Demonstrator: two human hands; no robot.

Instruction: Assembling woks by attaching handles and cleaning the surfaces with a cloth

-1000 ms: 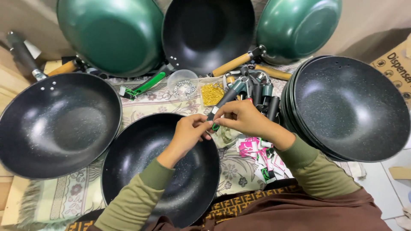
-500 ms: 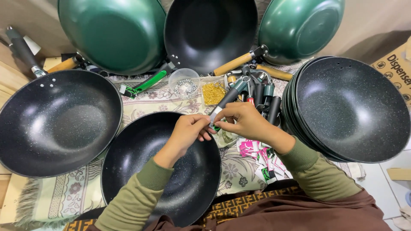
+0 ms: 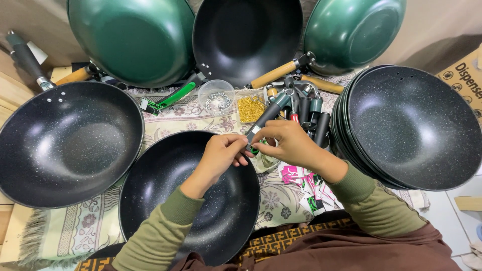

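My right hand (image 3: 288, 145) grips the lower end of a dark grey pan handle (image 3: 268, 114) that points up and away from me. My left hand (image 3: 223, 155) meets it at the handle's end, fingers pinched on something small that I cannot make out. Both hands hover over the far right rim of a black speckled wok (image 3: 186, 200) lying right in front of me. Olive green sleeves cover both forearms.
Another black wok (image 3: 60, 140) lies at left, a stack of black woks (image 3: 411, 125) at right. Two green woks (image 3: 130, 37) (image 3: 351, 30) and a black one (image 3: 246, 35) lean at the back. A clear cup (image 3: 216, 98), a bag of gold screws (image 3: 250, 108), loose handles (image 3: 311, 108) and paper tags (image 3: 306, 183) lie on a patterned cloth.
The hands stay together at the handle's end with only slight finger movement; the view has shifted a little.
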